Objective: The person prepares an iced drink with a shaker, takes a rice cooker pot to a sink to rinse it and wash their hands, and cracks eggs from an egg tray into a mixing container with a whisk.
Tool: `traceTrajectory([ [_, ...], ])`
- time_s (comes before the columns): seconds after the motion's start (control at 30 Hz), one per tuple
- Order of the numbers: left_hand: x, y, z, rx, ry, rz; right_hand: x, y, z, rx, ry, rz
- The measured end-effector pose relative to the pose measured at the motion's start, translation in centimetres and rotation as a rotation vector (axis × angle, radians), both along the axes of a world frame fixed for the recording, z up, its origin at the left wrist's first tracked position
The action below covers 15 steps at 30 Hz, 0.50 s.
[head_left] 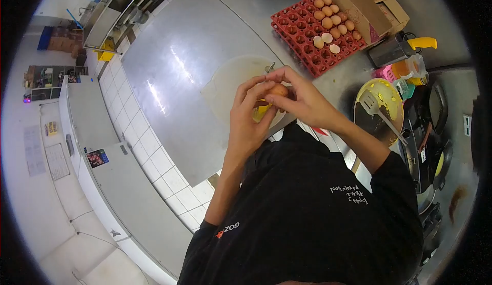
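Observation:
Above a pale, wide bowl (224,77) on the steel table, both my hands are closed around a brown egg (278,90). My left hand (247,113) has its fingers curled over the egg's left side. From the right, my right hand (300,98) grips it with thumb and fingers. Whether the shell is cracked is hidden by my fingers. Something yellow (262,112) shows below the egg, between my left thumb and fingers. A metal utensil end (269,67) sticks up at the bowl's far right rim.
A red egg tray (292,24) holds several brown eggs and pale shells, beside a cardboard box (359,8). To the right are a dark container with a yellow handle (423,43), a round pan (366,118) with yellow residue, and a slotted spatula (376,108).

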<state>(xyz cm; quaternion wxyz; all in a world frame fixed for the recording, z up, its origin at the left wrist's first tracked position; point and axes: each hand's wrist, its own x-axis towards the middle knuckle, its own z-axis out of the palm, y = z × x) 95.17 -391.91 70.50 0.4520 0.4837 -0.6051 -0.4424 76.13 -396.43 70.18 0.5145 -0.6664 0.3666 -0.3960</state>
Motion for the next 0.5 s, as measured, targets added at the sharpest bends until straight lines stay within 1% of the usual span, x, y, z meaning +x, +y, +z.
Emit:
traceTrajectory([
  [0.07,0.9,-0.4,-0.5,-0.165,-0.159,0.07,0.2,-1.3,0.4,0.33,-0.018,0.153],
  [0.1,1.3,-0.4,-0.4,-0.167,-0.162,0.073,0.3,-1.8,0.3,0.328,-0.02,0.156],
  [0.17,1.9,-0.3,-0.1,-0.148,-0.193,0.067,0.4,-2.9,0.0,0.326,-0.003,0.281],
  [0.2,2.2,-0.3,-0.1,-0.148,-0.194,0.071,0.3,-3.4,0.0,0.326,-0.003,0.286],
  [0.27,2.8,-0.2,-0.1,-0.168,-0.277,0.06,0.2,-4.3,-0.1,0.143,0.17,0.354],
  [0.3,3.2,-0.2,0.0,-0.168,-0.279,0.065,0.1,-4.6,0.4,0.142,0.169,0.36],
  [0.37,3.8,0.0,0.4,-0.188,-0.398,0.049,-0.2,-5.1,1.7,0.067,0.319,0.415],
  [0.4,4.1,0.0,0.8,-0.186,-0.4,0.054,-0.1,-5.0,1.8,0.067,0.317,0.42],
  [0.47,4.3,0.2,1.6,-0.199,-0.802,0.076,0.0,-4.6,1.8,-0.759,0.678,0.259],
  [0.5,4.4,0.2,1.9,-0.196,-0.804,0.073,0.0,-4.5,1.6,-0.755,0.676,0.258],
])
